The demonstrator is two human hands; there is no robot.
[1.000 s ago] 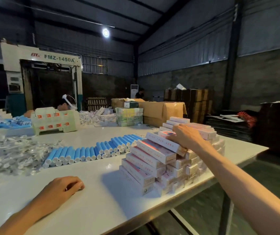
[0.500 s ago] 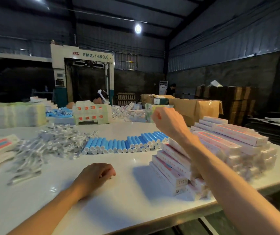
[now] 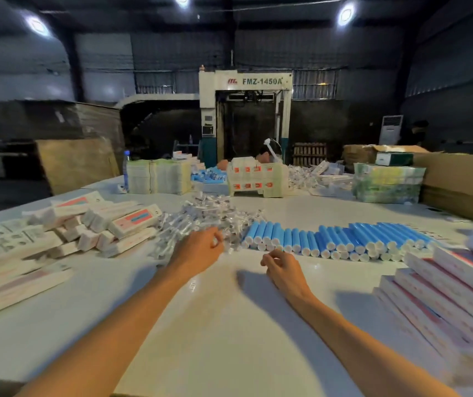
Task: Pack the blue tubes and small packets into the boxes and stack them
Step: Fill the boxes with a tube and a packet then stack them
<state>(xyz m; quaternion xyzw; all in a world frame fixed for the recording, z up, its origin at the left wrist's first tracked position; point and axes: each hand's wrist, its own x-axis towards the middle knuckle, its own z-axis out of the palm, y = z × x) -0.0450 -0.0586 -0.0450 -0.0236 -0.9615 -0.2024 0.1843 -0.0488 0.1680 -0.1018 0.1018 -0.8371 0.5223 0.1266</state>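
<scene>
Head view: fingers (image 3: 215, 239) of the left hand (image 3: 199, 249) are seen curled at the near edge of the packets (image 3: 209, 213); whether one is pinched cannot be told. The right hand (image 3: 285, 269) is held loosely curled, with nothing seen in it, just short of the tubes (image 3: 338, 239), which are laid in a row across the middle. Bare table (image 3: 229, 325) is left between and under both forearms. At the left, boxes (image 3: 100, 227) are heaped; at the right edge a stack (image 3: 444, 287) is built. Behind, cartons (image 3: 459, 179) and a machine (image 3: 258, 81) marked FMZ-1450A are set in a dim hall.
</scene>
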